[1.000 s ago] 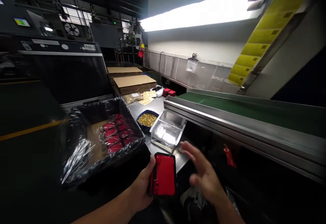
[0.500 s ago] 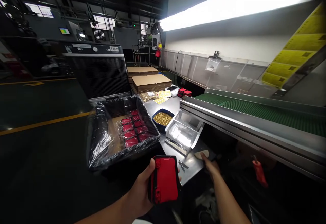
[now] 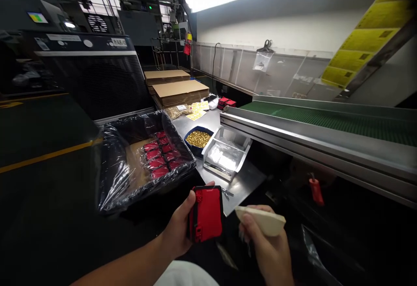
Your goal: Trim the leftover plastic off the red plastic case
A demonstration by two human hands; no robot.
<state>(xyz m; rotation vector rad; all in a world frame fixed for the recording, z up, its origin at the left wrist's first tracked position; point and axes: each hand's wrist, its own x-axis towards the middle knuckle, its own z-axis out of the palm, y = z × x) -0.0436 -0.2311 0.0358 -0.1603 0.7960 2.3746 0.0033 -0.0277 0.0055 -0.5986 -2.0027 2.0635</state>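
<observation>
Here, left fingers (image 3: 192, 199) gripping red black-edged case (image 3: 206, 213), right fingers (image 3: 245, 223) gripping cream wedge (image 3: 260, 220).

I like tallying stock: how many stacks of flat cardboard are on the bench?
2: the far stack sits by the dark machine, the near stack just in front, overlapping it. More may be hidden behind them.

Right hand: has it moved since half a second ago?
Yes. The right hand has come back off the steel table toward the person, holding a cream wedge.
</observation>
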